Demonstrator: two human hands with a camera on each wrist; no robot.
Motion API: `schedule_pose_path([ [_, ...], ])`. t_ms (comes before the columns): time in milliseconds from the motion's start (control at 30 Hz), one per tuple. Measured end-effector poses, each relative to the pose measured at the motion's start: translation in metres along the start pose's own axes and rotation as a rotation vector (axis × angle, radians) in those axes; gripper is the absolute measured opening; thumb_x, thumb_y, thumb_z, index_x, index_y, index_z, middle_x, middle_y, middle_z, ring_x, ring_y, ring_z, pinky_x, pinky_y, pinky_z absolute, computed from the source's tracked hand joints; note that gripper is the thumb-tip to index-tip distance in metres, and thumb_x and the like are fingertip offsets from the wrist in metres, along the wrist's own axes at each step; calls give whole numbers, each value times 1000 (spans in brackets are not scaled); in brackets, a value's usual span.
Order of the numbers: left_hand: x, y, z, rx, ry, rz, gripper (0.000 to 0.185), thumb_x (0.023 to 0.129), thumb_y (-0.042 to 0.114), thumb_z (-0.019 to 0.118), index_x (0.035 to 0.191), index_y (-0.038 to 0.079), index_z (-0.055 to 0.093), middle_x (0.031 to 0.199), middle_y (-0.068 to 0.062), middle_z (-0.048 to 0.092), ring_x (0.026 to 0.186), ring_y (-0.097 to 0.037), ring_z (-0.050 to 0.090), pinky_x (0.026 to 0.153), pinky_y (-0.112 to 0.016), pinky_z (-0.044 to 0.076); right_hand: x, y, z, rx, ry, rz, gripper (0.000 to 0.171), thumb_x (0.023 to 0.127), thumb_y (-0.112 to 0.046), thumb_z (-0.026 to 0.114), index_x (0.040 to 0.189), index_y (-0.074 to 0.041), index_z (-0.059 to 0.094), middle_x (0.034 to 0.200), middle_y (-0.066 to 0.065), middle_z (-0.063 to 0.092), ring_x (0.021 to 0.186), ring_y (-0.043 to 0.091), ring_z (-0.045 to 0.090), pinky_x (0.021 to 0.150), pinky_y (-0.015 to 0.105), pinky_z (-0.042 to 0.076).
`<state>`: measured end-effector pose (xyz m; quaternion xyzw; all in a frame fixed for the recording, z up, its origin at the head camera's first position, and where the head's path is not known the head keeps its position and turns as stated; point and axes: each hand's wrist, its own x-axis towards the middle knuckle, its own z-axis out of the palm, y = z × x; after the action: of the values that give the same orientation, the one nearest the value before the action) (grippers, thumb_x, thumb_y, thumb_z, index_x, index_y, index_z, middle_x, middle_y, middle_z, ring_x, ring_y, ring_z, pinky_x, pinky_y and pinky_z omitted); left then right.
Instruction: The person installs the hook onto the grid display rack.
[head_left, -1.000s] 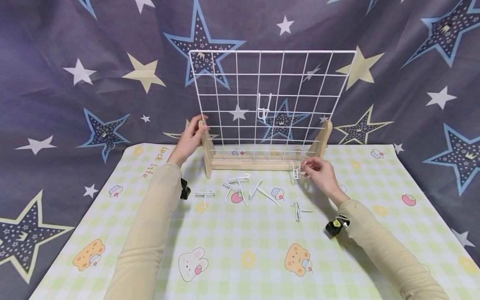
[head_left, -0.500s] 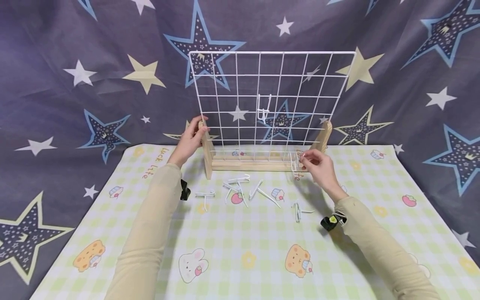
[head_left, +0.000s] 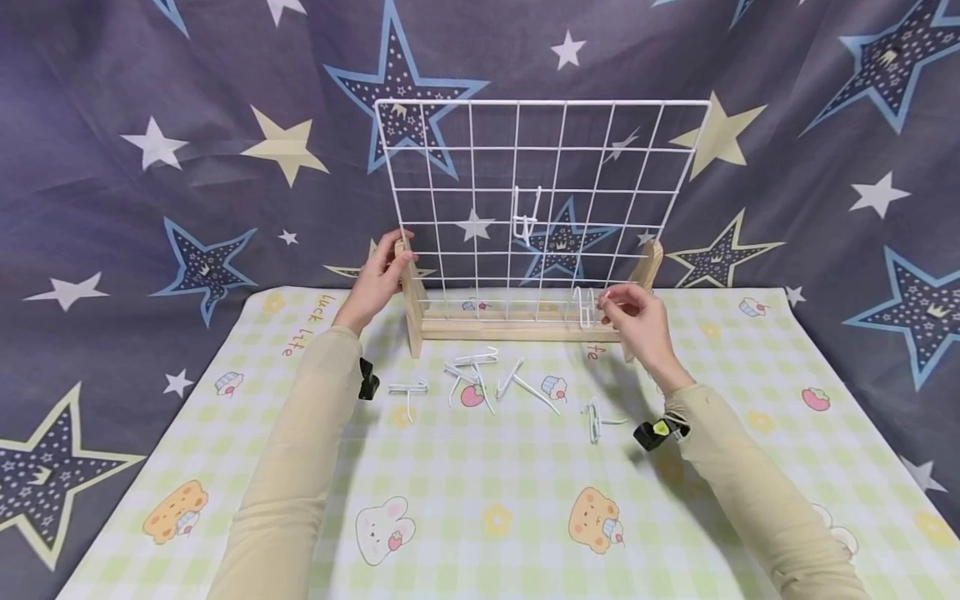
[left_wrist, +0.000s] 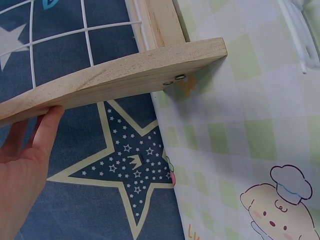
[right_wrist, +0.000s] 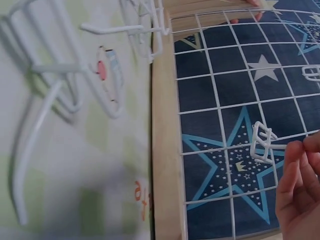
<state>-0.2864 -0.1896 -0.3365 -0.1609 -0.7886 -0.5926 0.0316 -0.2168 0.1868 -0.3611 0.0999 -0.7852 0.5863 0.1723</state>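
Observation:
A white wire grid [head_left: 540,102] stands upright in a wooden stand [head_left: 517,330]. My left hand [head_left: 381,271] holds the stand's left side piece [head_left: 413,308]; in the left wrist view, fingers [left_wrist: 47,132] reach against that wood. With thumb and fingertips, my right hand [head_left: 641,325] pinches the stem of a white wire hook [head_left: 585,322]. Its looped back end faces the grid's lower right part, and it overlaps the wires in the right wrist view. Another white hook [head_left: 524,227] hangs near the grid's middle.
Several loose white hooks lie on the checked tablecloth in front of the stand, among them one at left [head_left: 408,388], one mid-table [head_left: 512,379] and one at right [head_left: 595,421]. A dark star-patterned curtain [head_left: 247,75] hangs close behind the grid.
My right hand has lifted the hook from low in front of the base bar up and slightly left to the lower grid rows. The left hand stays on the side piece.

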Motion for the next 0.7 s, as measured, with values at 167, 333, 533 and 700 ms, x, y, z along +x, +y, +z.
schedule_pose_path([
  [167,1,-1,0,-9,2,-1,41,105,16,43,144,5,35,132,-34,45,121,-47,45,92,-60,44,5,-3,-1,48,17,-11,14,90,6,60,98,18,60,88,30,64,60,11,62,54,18,48],
  [333,0,0,1,-5,8,5,41,105,15,43,143,5,35,131,-35,46,120,-46,46,91,-60,44,8,-7,0,79,19,-15,14,90,7,60,99,17,61,84,26,65,60,9,62,54,20,50],
  [533,-1,1,2,14,18,8,40,105,14,43,143,4,36,131,-34,47,118,-44,48,90,-59,45,11,-14,1,94,32,-59,13,89,7,60,98,17,61,88,29,64,59,3,60,53,18,49],
  [700,0,1,2,12,22,1,40,105,15,43,143,4,36,131,-33,48,118,-44,48,90,-58,46,13,-19,4,98,24,-74,13,90,7,61,98,17,61,89,31,64,60,5,62,53,22,51],
])
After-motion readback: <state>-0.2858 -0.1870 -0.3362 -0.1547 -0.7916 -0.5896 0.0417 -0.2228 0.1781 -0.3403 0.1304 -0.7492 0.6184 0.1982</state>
